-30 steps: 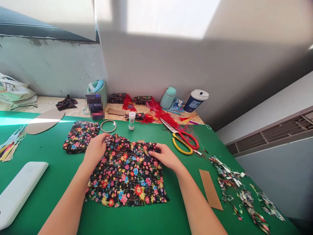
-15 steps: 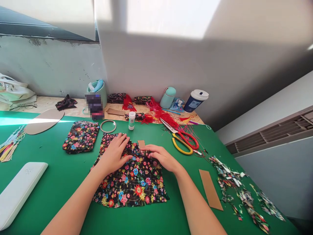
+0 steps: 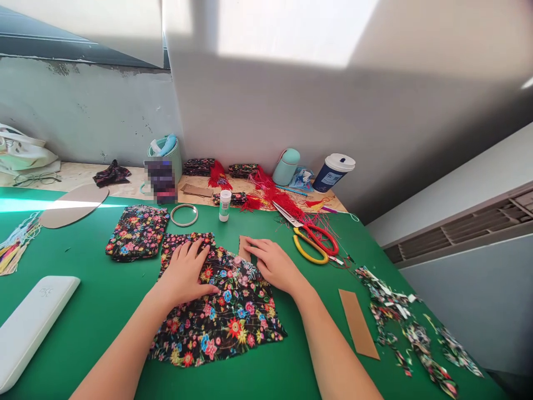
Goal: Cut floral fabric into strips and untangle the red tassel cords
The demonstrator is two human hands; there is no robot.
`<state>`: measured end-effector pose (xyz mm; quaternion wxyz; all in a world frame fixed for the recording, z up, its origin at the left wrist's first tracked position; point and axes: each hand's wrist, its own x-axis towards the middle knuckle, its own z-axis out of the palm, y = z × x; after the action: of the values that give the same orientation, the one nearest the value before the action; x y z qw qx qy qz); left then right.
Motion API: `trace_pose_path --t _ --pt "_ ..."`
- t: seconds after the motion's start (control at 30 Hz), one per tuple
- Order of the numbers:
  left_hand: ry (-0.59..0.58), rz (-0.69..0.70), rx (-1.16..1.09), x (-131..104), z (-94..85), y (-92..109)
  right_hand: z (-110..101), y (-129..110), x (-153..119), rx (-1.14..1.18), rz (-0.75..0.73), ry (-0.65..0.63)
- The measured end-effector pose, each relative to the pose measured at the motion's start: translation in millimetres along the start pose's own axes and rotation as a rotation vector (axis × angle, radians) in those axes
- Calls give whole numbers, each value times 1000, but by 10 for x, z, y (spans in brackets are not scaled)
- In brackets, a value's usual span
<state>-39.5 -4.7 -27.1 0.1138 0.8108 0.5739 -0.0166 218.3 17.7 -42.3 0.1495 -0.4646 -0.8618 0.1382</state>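
Observation:
Black floral fabric (image 3: 225, 316) lies spread on the green table top in front of me. My left hand (image 3: 187, 275) rests on its upper left part, fingers apart and the palm down. At the fabric's upper right edge, my right hand (image 3: 272, 264) has its fingers stretched over a small brown card strip (image 3: 244, 248), which is partly covered by the fabric and my fingers. A glue stick (image 3: 224, 206) stands upright just beyond the fabric, beside a metal ring (image 3: 184, 215). A folded stack of the same floral fabric (image 3: 137, 231) sits to the left.
Red and yellow scissors (image 3: 310, 239) lie open at the right. Another card strip (image 3: 358, 324) and fabric scraps (image 3: 420, 336) are further right. A white device (image 3: 35, 328) lies at the left. Behind stand a paper cup (image 3: 333, 172) and a mint bottle (image 3: 286, 166).
My left hand has moved left and slightly nearer, and the fabric under it has shifted the same way. More of the card strip shows under my right fingers.

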Motion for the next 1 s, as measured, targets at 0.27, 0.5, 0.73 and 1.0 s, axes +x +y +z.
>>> trace_pose_path --t 0.27,0.5,0.73,1.0 --pt "34 46 -13 53 72 -67 -23 76 -48 -105 176 80" --pt "209 441 -171 105 -94 52 -26 174 -94 -122 205 100" --pt "167 584 -172 145 45 286 -16 126 -69 -119 269 112" --pt "103 538 -55 171 106 342 72 208 -77 -97 393 193"
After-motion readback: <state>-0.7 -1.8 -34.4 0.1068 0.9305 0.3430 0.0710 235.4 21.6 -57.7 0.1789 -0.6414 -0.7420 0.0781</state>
